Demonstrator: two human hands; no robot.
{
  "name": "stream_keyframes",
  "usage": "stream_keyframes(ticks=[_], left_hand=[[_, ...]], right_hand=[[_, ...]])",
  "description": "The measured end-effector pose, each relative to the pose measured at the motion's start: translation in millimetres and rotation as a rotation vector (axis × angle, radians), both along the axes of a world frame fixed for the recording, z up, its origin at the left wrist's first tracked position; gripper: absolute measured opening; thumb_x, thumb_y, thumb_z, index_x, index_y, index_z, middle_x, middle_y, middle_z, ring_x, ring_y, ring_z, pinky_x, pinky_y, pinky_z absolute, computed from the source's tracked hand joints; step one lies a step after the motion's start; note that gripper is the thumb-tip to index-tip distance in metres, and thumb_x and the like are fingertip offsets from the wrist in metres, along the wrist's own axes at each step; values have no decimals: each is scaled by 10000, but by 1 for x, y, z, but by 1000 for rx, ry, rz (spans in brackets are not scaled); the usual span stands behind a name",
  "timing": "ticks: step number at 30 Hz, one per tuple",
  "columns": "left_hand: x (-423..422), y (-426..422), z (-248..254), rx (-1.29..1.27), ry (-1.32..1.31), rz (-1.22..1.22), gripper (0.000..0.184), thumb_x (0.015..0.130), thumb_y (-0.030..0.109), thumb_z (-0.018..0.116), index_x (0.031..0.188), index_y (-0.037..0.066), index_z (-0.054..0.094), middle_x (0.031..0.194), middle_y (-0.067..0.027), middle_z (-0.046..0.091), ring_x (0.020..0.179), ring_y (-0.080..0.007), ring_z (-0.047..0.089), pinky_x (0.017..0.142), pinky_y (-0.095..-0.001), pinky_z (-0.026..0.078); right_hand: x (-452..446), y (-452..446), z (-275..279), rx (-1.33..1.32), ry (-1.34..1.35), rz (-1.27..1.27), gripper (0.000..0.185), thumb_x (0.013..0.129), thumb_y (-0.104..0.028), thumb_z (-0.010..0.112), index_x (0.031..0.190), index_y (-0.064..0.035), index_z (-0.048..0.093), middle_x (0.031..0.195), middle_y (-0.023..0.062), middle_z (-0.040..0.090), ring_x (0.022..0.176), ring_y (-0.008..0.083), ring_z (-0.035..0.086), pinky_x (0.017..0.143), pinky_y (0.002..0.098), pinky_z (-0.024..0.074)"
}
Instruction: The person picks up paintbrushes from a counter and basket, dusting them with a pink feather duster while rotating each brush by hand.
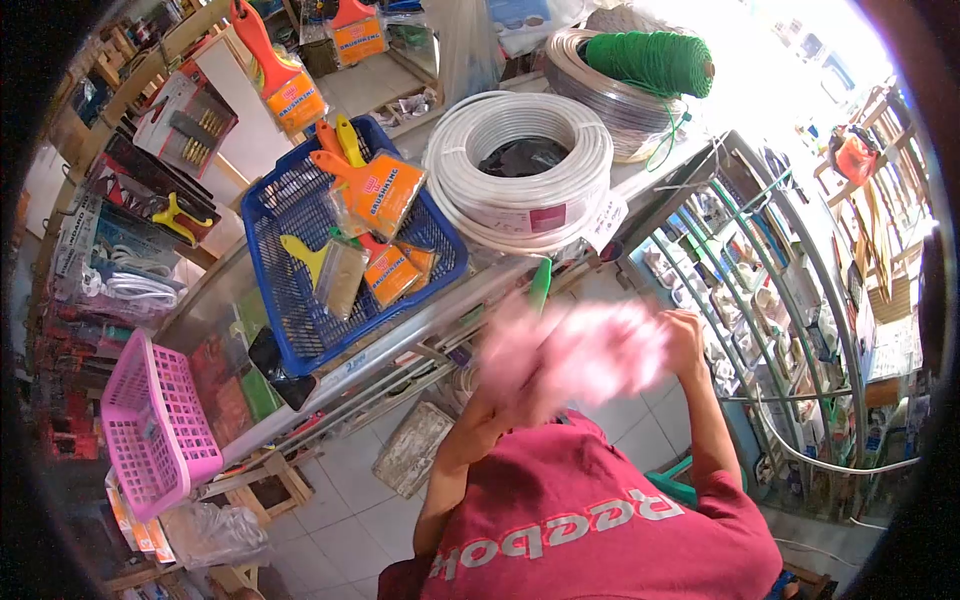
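Note:
A pink cloth (590,360), smeared by motion, stretches between my two hands in front of my chest. My right hand (683,338) is closed on the cloth's right end. At its lower left, my left hand (485,422) is partly covered by the cloth, with its fingers hidden. A green handle (541,283) sticks up behind the cloth; what it belongs to is covered. Ahead and to the left, a blue plastic basket (278,300) holds several paintbrushes, among them a packaged orange-handled paintbrush (385,195) and a yellow-handled paintbrush (338,275).
The basket stands on a glass counter (390,330), beside a coil of white cable (520,165). Behind that are another coil and a spool of green twine (650,63). A pink basket (160,430) is at the left, a glass display case (750,310) at the right.

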State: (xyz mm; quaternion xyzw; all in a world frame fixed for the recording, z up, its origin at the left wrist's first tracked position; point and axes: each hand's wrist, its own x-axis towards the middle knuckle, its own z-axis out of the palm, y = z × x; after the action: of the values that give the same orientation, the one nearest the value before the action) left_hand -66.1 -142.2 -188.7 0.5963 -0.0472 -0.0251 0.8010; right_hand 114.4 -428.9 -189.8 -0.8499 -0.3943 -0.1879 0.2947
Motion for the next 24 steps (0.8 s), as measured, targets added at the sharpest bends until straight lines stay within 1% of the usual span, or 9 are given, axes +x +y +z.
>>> stream_keyframes(ticks=[6,7,10,12,13,15,18,21,24], left_hand=[[-3,4,41,9,77,112,756,763,64,585,1426,65,221,1157,-68,379,904,-140,406,842,-264,360],[-1,8,22,634,-145,135,747,766,82,613,1416,70,245,1214,-79,374,984,-162,420,887,-285,351],[-2,12,23,1241,-666,239,748,750,46,675,1396,84,302,1280,-108,373,1100,-207,446,948,-321,346],[-7,2,54,296,72,313,686,713,118,698,1324,67,389,1042,-90,471,929,-182,501,839,-324,414],[-9,1,49,341,11,378,650,710,109,684,1297,53,412,1007,-67,461,866,-132,490,764,-266,410],[-17,2,35,448,-79,400,630,715,122,689,1283,47,426,1024,-66,459,877,-140,498,774,-275,414],[-13,11,22,564,-178,418,627,703,81,706,1269,30,440,1029,-62,431,818,-148,531,743,-285,453],[-21,9,34,515,-118,470,684,677,51,727,1292,46,430,999,-51,389,771,-125,541,652,-255,480],[-33,10,44,566,-113,485,640,673,63,730,1254,62,462,1001,-53,393,789,-139,534,653,-262,475]], right_hand=[[-1,9,7,61,135,-195,213,680,-111,631,554,-84,462,514,98,485,460,273,509,458,345,389],[4,6,0,73,90,-47,215,680,-106,628,552,-83,458,511,95,480,456,272,503,455,347,386],[-1,16,7,-111,44,-67,256,682,-102,631,541,-63,421,491,87,446,435,290,457,441,364,370],[6,10,-13,-4,177,-266,231,682,-94,629,557,-34,445,492,99,457,434,295,460,440,365,373],[-5,33,17,166,-59,-216,198,664,-92,640,581,-16,477,493,108,463,427,291,456,438,368,372],[12,1,-51,328,256,-101,165,651,-109,651,594,-42,512,494,102,466,438,275,485,441,360,380],[-8,20,9,-164,-57,26,141,671,-105,623,588,-61,518,494,88,466,460,302,495,447,368,396],[-17,24,7,118,87,-285,158,677,-106,615,579,-63,499,502,77,486,458,308,487,452,375,408],[-33,24,17,143,-9,-30,168,694,-106,607,572,-67,499,510,81,496,459,296,489,455,356,405]])
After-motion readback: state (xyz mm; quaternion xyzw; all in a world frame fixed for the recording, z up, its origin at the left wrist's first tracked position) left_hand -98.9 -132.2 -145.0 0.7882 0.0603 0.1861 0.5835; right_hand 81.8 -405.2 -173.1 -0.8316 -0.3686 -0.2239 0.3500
